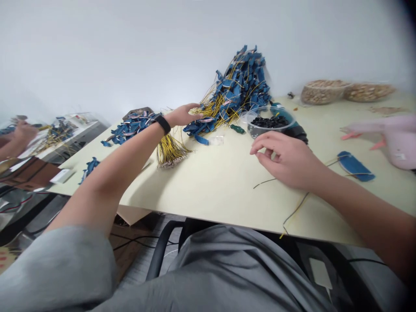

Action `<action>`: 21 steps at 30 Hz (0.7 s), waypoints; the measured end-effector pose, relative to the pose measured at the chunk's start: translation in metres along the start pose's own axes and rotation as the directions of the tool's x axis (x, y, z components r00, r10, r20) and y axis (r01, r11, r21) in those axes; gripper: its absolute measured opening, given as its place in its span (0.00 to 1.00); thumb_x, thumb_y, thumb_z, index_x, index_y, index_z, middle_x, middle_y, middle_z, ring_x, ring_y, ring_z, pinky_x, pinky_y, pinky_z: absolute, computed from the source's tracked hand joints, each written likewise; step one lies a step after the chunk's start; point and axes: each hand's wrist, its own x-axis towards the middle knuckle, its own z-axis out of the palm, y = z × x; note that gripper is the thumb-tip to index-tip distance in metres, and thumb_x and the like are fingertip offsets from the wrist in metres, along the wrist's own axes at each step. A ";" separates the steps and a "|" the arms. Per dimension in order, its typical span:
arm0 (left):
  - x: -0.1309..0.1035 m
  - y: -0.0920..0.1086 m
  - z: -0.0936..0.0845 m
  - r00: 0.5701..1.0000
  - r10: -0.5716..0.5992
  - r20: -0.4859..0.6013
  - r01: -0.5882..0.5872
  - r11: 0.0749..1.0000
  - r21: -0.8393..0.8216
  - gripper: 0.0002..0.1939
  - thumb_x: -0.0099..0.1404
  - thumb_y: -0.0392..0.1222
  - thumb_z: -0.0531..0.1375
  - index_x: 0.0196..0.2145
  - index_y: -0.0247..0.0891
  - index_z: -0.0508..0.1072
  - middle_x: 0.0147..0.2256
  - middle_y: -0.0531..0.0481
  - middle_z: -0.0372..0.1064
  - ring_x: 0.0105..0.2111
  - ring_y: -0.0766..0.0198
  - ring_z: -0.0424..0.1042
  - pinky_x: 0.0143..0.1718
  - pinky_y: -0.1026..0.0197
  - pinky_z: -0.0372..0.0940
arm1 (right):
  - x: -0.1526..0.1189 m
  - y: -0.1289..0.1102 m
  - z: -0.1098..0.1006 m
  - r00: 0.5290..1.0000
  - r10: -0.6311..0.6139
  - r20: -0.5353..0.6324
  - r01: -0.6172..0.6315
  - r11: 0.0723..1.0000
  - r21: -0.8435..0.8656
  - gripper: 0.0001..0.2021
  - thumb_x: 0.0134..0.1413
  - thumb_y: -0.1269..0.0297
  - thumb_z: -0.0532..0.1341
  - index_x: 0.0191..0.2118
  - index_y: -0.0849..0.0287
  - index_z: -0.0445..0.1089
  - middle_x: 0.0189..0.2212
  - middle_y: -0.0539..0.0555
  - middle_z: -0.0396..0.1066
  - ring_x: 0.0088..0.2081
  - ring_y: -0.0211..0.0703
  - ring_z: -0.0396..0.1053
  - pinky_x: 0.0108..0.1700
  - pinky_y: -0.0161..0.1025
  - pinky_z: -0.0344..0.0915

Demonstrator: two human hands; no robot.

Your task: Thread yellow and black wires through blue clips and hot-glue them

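My left hand point(183, 115), a black band on its wrist, reaches over the table beside a tall pile of blue pieces with yellow wires point(238, 86). Its fingers are apart, and nothing shows in them. Just under it lie a few blue pieces point(199, 126) and a bundle of yellow and black wires point(170, 149). My right hand point(282, 158) hovers in front of a clear bowl of small black parts point(269, 122), fingers loosely curled and apart, with nothing visible between them. A blue piece with wires point(355, 166) lies to its right.
A pink tool point(399, 141), a green object point(237, 129) and bags of tan pieces point(323, 92) are on the table point(208, 186). More blue pieces point(130, 125) lie at the left. Another person's hand point(24, 132) is at a far-left table. A chair arm point(162, 247) stands below the front edge.
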 end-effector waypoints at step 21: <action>-0.142 -0.215 -0.075 0.782 -0.595 -0.183 0.618 0.706 0.347 0.26 0.88 0.54 0.75 0.73 0.38 0.82 0.71 0.37 0.81 0.66 0.42 0.85 0.67 0.36 0.86 | -0.003 0.014 0.007 0.997 -0.080 -0.007 0.079 0.995 -0.067 0.08 0.78 0.64 0.62 0.47 0.49 0.80 0.51 0.58 0.87 0.29 0.48 0.76 0.36 0.54 0.71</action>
